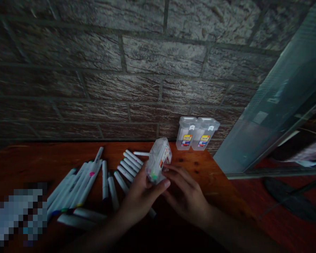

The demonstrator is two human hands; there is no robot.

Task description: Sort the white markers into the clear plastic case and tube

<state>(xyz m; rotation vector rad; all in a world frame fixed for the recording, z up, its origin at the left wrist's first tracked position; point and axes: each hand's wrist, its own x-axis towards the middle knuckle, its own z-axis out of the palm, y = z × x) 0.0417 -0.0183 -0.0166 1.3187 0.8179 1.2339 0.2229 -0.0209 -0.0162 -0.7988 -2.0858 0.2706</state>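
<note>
A clear plastic pack with a printed label is held up at a tilt over the wooden table. Something green shows inside its lower end. My left hand is closed around its lower left side, the thumb across the bottom. At the pack's lower right side, the bent fingers of my right hand press on it. Just left of the pack lie several white markers, partly behind my left hand. Another group of white markers with coloured ends is spread farther left.
Two clear plastic boxes with yellow and blue labels stand side by side at the table's back right, against the brick wall. The wooden table ends on the right beside a glass panel. A pixelated patch covers the lower left.
</note>
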